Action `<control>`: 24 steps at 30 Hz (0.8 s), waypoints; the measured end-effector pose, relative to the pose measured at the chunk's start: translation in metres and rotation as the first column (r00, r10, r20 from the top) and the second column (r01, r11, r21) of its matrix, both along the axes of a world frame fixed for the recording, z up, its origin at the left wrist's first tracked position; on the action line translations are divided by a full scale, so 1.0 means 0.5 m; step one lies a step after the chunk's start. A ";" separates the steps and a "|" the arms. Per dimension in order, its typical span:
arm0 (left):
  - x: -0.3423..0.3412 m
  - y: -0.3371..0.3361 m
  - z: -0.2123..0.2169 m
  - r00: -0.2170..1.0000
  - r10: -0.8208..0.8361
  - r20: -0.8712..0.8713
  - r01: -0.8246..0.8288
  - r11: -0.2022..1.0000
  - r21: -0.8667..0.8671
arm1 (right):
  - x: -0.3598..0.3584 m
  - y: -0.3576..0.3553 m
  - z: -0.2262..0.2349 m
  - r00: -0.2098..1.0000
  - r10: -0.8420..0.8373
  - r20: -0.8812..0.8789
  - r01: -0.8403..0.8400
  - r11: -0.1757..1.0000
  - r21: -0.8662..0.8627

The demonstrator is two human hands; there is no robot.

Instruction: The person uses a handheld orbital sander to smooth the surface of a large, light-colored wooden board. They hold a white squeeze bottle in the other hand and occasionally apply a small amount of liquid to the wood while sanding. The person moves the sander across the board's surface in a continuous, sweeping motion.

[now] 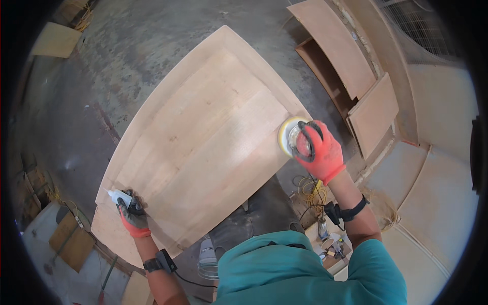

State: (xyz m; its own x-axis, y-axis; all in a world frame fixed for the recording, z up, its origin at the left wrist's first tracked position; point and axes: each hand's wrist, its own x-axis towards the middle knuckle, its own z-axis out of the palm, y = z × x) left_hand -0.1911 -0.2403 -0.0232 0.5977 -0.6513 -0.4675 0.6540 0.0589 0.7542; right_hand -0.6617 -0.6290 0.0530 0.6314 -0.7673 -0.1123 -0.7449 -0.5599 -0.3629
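Observation:
A large pale wooden panel [203, 137] with a raised border lies in front of me. At its right edge my right hand [324, 151], in a red and black glove, is closed round the top of a round power sander [299, 138]. The sander's white and yellow pad rests at the panel's surface. My left hand [133, 216], gloved the same way, grips a small white squeeze bottle [119, 197] with a pointed nozzle, over the panel's near left corner. Its fingers are partly in shadow.
Wooden panels and an open cabinet box [325, 71] stand along the wall at the right. A yellow cable [311, 190] lies coiled near my right forearm, above a box of small items [333, 249]. A brown board [72, 241] leans at the lower left.

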 end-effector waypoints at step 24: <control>-0.048 -0.052 0.019 0.925 0.193 0.327 -0.280 0.928 0.245 | 0.547 -0.211 0.014 0.993 0.099 -0.059 -0.090 0.986 0.142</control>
